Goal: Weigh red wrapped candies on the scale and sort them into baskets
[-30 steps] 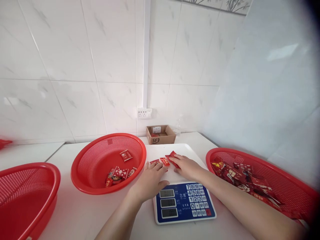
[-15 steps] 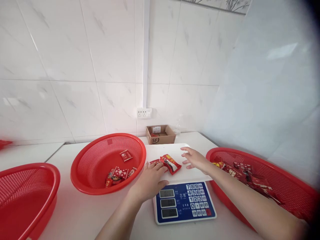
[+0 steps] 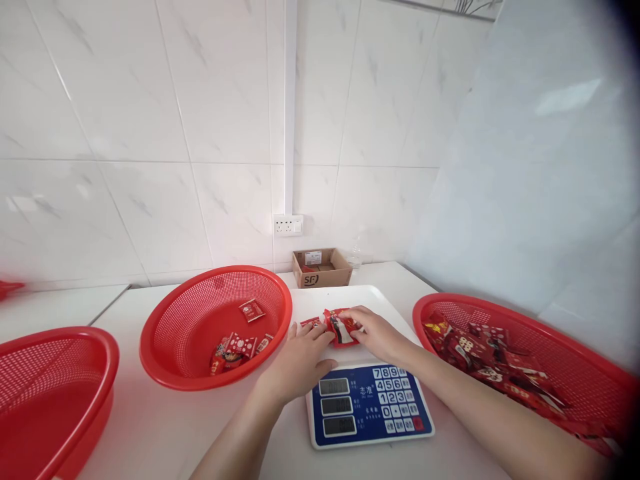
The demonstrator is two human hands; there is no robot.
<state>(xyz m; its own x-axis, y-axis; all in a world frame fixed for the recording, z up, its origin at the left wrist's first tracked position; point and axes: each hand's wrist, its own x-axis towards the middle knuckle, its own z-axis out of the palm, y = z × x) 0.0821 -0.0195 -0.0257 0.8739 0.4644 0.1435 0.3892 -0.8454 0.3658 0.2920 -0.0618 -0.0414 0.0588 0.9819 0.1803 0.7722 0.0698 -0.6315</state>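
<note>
On the white tray of a digital scale lies a red snack packet with a light patch on its front. My right hand has its fingers and thumb closed round the right side of this packet. My left hand lies palm down at the tray's left, fingers stretched out over another red packet, which it partly covers. The left fingertips come close to the first packet; whether they touch it I cannot tell. The scale's blue panel has number keys and three small displays.
A red perforated basket with several wrapped snacks stands left of the scale. Another basket, holding many red packets, is at the right under my forearm. A third basket sits far left. A cardboard box stands behind the tray by the wall.
My right hand has moved left from the tray's right side and closed on the red snack packet. The packet is turned slightly. My left hand has hardly moved.
</note>
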